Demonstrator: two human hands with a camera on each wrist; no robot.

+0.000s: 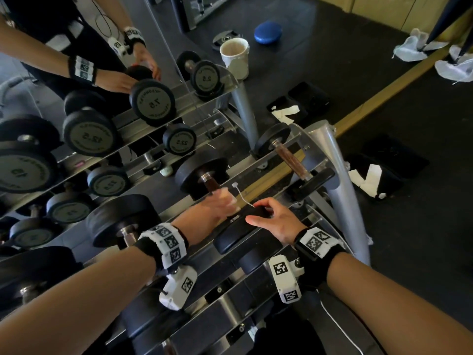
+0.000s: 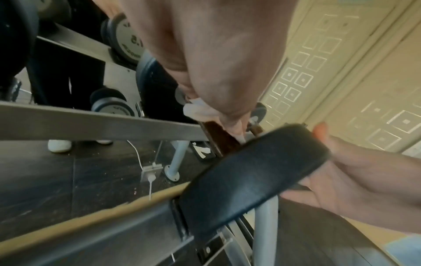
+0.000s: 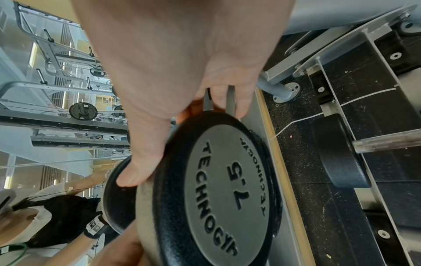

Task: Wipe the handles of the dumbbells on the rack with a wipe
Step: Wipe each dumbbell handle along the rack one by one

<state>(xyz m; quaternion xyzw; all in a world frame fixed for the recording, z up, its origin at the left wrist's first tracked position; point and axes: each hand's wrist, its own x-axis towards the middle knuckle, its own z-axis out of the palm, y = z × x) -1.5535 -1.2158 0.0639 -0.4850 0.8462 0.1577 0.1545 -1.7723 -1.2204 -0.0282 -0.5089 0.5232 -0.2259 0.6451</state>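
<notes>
A black 7.5 dumbbell [image 1: 202, 172] lies on the top shelf of the metal rack [image 1: 276, 160]; its brown handle [image 1: 212, 184] runs toward me. My left hand [image 1: 220, 203] curls round that handle with a white wipe [image 2: 198, 109] bunched under the fingers. The near head [image 1: 245, 234] of the dumbbell, stamped 7.5 [image 3: 227, 181], is gripped at its rim by my right hand [image 1: 271, 219], thumb on one side and fingers [image 3: 227, 97] over the far edge. A smaller dumbbell [image 1: 291, 155] with a brown handle rests to the right on the same shelf.
A mirror behind the rack reflects the dumbbells and my arms. Heavier dumbbells [image 1: 120, 221] sit to the left. On the dark floor stand a white bin [image 1: 235, 57], a blue disc [image 1: 267, 32], and black pads with white paper [image 1: 368, 175].
</notes>
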